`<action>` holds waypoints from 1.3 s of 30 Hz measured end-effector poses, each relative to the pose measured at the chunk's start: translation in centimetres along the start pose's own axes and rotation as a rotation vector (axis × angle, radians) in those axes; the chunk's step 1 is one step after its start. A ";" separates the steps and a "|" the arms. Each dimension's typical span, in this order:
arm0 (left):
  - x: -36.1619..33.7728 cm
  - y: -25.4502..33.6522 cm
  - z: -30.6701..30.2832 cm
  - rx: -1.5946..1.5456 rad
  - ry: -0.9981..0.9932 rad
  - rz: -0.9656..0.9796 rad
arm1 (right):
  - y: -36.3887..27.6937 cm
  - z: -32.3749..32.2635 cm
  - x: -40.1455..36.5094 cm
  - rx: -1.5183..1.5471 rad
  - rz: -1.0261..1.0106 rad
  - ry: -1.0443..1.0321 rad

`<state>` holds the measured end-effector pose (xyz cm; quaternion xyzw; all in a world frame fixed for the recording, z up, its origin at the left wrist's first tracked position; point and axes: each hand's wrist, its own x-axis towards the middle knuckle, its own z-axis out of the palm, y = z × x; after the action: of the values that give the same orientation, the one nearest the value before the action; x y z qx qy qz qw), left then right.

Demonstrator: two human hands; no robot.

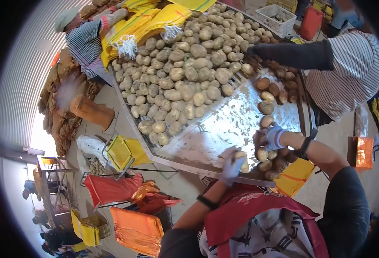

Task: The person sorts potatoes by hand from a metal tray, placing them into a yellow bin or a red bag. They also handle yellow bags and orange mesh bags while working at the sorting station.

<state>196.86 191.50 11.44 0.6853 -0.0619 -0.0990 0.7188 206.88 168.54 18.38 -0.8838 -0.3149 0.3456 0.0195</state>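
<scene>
My left hand (231, 165), in a pale glove, is closed around a potato (242, 160) at the near edge of a metal sorting table (217, 129). My right hand (272, 136), also gloved, rests on several brownish potatoes (264, 154) bunched at the table's near right corner; whether it grips one cannot be made out. A large heap of pale potatoes (185, 73) covers the far side of the table behind a low rail.
A person in a striped shirt (353, 73) reaches a dark sleeve (292, 55) over the table from the right. Another person in stripes (84, 41) stands at the far left. Yellow sacks (155, 19), orange and red bags (136, 230) and a white crate (275, 17) surround the table.
</scene>
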 end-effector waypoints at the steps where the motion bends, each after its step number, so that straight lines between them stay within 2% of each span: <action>1: 0.0 1.8 -2.6 -0.142 0.017 -0.143 | -1.1 -2.1 1.0 0.107 0.051 -0.140; 2: 0.3 0.9 -5.5 -0.295 0.079 -0.281 | -1.9 -3.4 2.8 0.221 0.018 0.157; 3: 0.9 3.0 -8.0 -0.326 0.113 -0.303 | -3.4 -5.6 5.2 0.079 0.033 0.400; 4: 1.7 3.7 -10.2 -0.339 0.212 -0.276 | -5.0 -7.9 8.5 0.060 -0.104 0.763; 5: 2.5 4.0 -12.2 -0.350 0.307 -0.251 | -6.8 -11.8 11.9 0.032 -0.111 0.731; 6: 3.0 4.0 -13.9 -0.223 0.305 -0.245 | -8.7 -14.1 14.9 -0.041 -0.067 0.931; 8: 4.3 3.7 -17.4 0.029 0.296 -0.228 | -10.6 -15.9 21.4 0.016 0.099 0.928; 11: 6.2 3.3 -23.8 0.652 0.313 0.117 | -10.7 -14.1 23.2 0.138 0.103 0.814; 13: 10.2 4.4 -28.2 0.607 0.319 0.266 | -10.9 -13.0 19.1 0.203 0.152 0.510; 15: 13.9 2.8 -29.6 0.765 0.184 0.292 | -9.2 -7.9 16.4 -0.004 0.188 0.423; 16: 15.1 2.3 -29.7 0.852 0.128 0.312 | -8.0 -5.6 14.6 0.052 0.257 0.457; 17: 15.5 3.5 -28.7 0.973 0.029 0.236 | -6.3 -3.7 13.0 0.108 0.322 0.501; 18: 15.4 5.9 -26.8 1.098 -0.075 0.157 | -3.9 -1.9 12.2 0.057 0.368 0.462; 19: 15.2 7.0 -25.2 1.225 -0.193 0.074 | -4.0 -2.2 11.5 0.060 0.470 0.464; 20: 15.0 5.7 -24.0 1.256 -0.202 0.181 | -4.6 -1.8 10.5 0.074 0.579 0.459; 22: 13.8 2.1 -21.3 1.300 -0.219 0.407 | -4.8 0.3 10.9 0.188 0.641 0.598; 23: 12.0 3.9 -20.0 1.227 -0.305 0.395 | -6.0 1.0 10.7 0.365 0.681 0.638; 24: 10.8 4.3 -19.3 1.145 -0.398 0.381 | -7.0 2.4 10.7 0.312 0.687 0.711; 26: 9.0 4.3 -18.6 0.998 -0.558 0.341 | -8.6 3.8 8.7 0.328 0.547 0.712; 27: 8.4 1.4 -19.4 0.770 -0.529 0.282 | -8.7 4.6 7.6 0.323 0.538 0.662; 29: 6.7 -1.8 -23.3 0.105 -0.305 -0.188 | -7.9 4.2 5.5 0.183 0.561 0.551; 30: 6.4 0.7 -23.9 -0.281 -0.161 -0.432 | -6.9 4.1 4.8 0.115 0.565 0.501; 31: 6.2 3.3 -24.4 -0.675 0.079 -0.623 | -5.1 5.8 5.0 0.176 0.583 0.697; 32: 6.6 7.3 -24.0 -1.011 0.251 -0.657 | -4.4 5.0 5.4 0.190 0.562 0.743; 34: 6.6 5.9 -24.2 -0.956 0.307 -0.623 | -4.9 0.3 5.9 0.206 0.521 0.834; 35: 6.6 4.7 -24.0 -0.932 0.338 -0.605 | -6.6 -3.3 5.8 0.300 0.342 0.819; 36: 6.7 3.7 -23.1 -0.932 0.319 -0.616 | -5.8 -2.1 8.1 0.275 0.274 0.874; 38: 6.4 1.6 -21.3 -0.927 0.281 -0.646 | -4.1 0.8 11.3 0.479 0.256 0.738; 39: 6.1 0.8 -20.5 -1.099 0.174 -0.624 | -3.7 0.3 10.7 0.453 0.294 0.687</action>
<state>207.45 210.09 10.84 0.2079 0.2590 -0.2649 0.9053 210.73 177.61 12.69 -0.9562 -0.0772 0.0911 0.2672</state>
